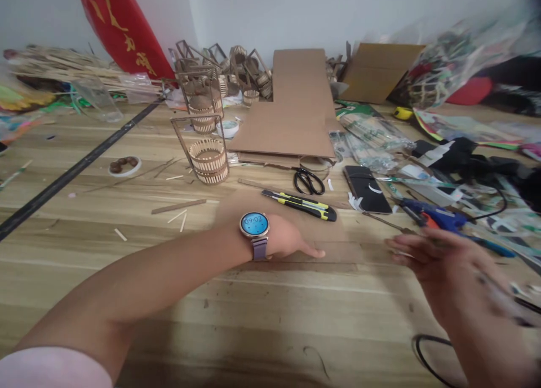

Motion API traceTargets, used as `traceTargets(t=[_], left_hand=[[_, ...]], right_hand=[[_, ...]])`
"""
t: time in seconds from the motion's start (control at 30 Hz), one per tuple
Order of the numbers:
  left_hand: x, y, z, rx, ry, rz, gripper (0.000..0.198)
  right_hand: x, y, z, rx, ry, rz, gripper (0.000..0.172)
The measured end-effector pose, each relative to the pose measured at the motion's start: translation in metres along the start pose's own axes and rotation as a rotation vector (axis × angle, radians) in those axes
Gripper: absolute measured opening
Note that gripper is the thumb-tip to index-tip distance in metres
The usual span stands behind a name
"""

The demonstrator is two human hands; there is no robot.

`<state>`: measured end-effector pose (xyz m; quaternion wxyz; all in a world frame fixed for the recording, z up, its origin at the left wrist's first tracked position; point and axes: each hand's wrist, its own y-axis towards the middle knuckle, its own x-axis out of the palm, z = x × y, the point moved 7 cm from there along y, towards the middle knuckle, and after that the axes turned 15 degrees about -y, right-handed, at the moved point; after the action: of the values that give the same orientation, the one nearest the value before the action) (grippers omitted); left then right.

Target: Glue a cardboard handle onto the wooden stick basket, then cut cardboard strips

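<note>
My left hand (291, 240), with a watch on its wrist, rests on a flat cardboard strip (340, 252) on the table, one finger stretched along it. Its other fingers are hidden. Blurred by motion, my right hand (443, 264) is raised at the right, fingers bent, with a thin grey object near the palm that I cannot make out. A yellow and black utility knife (300, 204) lies just beyond my left hand. Behind it are black scissors (309, 180). A blue glue gun (439, 214) lies beyond my right hand.
A small slatted basket (208, 161) with a tall handle stands behind my left forearm, more baskets farther back. Large cardboard (291, 106) lies at the back centre. A phone (367, 189) is right of the scissors. Plastic bags and a black cable (426, 354) are at the right.
</note>
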<state>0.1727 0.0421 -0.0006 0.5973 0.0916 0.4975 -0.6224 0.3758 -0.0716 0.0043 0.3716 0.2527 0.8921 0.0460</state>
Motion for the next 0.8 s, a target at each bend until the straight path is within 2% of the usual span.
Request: traceTargets(t=[0.1,0.2,0.3,0.47,0.57,0.8], left_hand=[[0.009,-0.003,-0.003,-0.059,0.173,-0.16,0.09],[0.007,-0.004,0.0,-0.056,0.213,-0.147,0.086],[0.007,-0.005,0.001,-0.06,0.214,-0.152,0.09],[0.007,-0.004,0.001,-0.049,0.206,-0.17,0.092],[0.008,-0.003,0.001,-0.05,0.215,-0.181,0.09],[0.007,-0.004,0.004,-0.039,0.255,-0.203,0.099]], right_hand=[[0.031,-0.005,-0.023,-0.354,-0.309,-0.142,0.012],[0.056,-0.011,-0.035,-0.593,-0.425,-0.276,0.011],[0.066,-0.011,-0.026,-0.594,-0.418,-0.335,0.017],[0.069,-0.013,-0.012,-0.58,-0.427,-0.351,0.016],[0.069,-0.013,-0.014,-0.615,-0.447,-0.333,0.016],[0.067,-0.012,-0.023,-0.659,-0.45,-0.306,0.017]])
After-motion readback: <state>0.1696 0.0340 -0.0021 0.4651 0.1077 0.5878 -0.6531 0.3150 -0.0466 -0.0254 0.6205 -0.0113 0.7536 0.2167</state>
